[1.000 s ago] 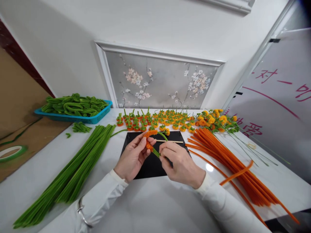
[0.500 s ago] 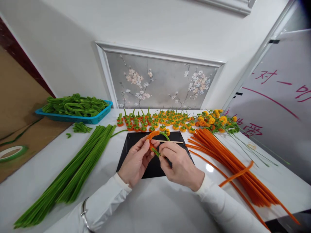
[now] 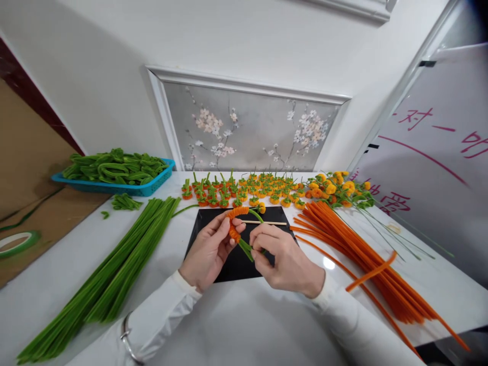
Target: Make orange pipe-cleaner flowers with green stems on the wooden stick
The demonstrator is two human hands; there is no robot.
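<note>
An orange coil (image 3: 234, 232) is wound along a bent green stem, and my left hand (image 3: 209, 249) pinches it between thumb and fingers. The green stem (image 3: 256, 215) curves from the coil's upper end round to my right hand (image 3: 284, 256), whose fingers are closed on it. Green ends also show below, between the two hands. Both hands are above a black mat (image 3: 238, 269). Behind them a thin wooden stick (image 3: 269, 222) lies across the mat.
Green stems (image 3: 110, 264) lie at left, orange stems (image 3: 366, 254) at right. A blue basket (image 3: 152, 188) of green pieces stands back left. Small orange and yellow flower pieces (image 3: 263, 188) line the back, beside a bunch of yellow flowers (image 3: 331, 189). Green tape (image 3: 30, 243) lies far left.
My hands have moved slightly apart. More of the orange coil and a longer stretch of green below it now show between them.
</note>
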